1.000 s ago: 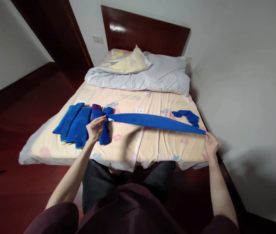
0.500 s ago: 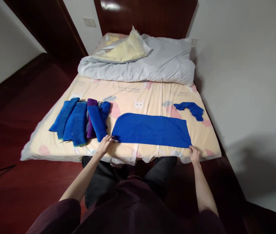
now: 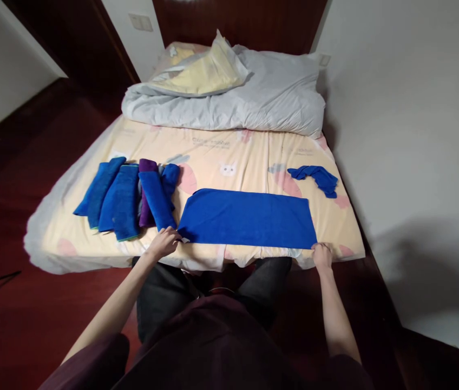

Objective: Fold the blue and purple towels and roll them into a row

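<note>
Across the lower middle of the frame, I am keeping a blue cloth (image 3: pixel 249 219) laid out flat on the bed (image 3: pixel 270 151), its near edge running between my hands. My left hand (image 3: pixel 165 242) is pinching the near left corner, by a small white tag (image 3: pixel 185 240), fingers drawn together; my right hand (image 3: pixel 321 254) is pinching the near right corner just as narrowly. Whether the cloth is lying single or doubled, I cannot tell. Left of centre, several folded cloths (image 3: pixel 128 203), mostly blue with a purple one (image 3: pixel 147 168) among them, are lying side by side, looking finished. At right, a crumpled blue cloth (image 3: pixel 319 177) is lying unfolded, so by my judgement this flat one and that one are remaining. I am seeing no container in use; the bed itself is bearing everything, including a bunched pale quilt (image 3: pixel 278 97) at upper centre.
</note>
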Available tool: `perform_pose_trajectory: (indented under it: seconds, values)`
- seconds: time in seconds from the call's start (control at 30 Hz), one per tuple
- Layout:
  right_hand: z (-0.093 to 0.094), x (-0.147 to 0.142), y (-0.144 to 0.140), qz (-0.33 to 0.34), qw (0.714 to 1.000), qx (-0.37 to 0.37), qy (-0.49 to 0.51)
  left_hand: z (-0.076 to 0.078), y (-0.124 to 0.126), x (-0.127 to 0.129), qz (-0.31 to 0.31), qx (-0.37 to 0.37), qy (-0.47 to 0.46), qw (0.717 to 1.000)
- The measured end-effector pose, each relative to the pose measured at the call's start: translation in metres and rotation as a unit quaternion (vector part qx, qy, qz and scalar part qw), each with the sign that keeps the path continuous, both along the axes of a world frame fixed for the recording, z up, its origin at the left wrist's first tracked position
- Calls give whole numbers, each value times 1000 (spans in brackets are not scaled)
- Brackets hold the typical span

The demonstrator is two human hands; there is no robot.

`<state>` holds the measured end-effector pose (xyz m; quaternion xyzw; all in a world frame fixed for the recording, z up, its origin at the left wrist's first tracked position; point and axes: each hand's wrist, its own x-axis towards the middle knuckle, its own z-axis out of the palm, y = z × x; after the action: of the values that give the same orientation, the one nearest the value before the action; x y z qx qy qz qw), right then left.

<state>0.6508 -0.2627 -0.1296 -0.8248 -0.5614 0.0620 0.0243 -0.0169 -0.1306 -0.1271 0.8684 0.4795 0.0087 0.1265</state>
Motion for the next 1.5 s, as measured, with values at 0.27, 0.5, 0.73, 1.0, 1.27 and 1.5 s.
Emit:
perform_pose_trajectory:
  seconds: [0.27,0.5,0.73,1.0,1.27,1.5]
  values:
    - [2,-204,126,120,947,176,241,16,45,127,54,103,-174,978]
    - [-57,-351,148,232,890,122,374,-60,26,181,71,53,-180,980]
    - [-71,-340,144,275,881,150,354,-69,19,175,73,66,-179,979]
    - [-65,-264,138,234,896,193,323,-63,19,176,74,56,-182,979]
    - [-66,-131,115,148,930,232,245,-62,20,175,75,52,-181,979]
    - [-68,-33,89,80,958,231,150,-58,19,177,76,59,-175,980]
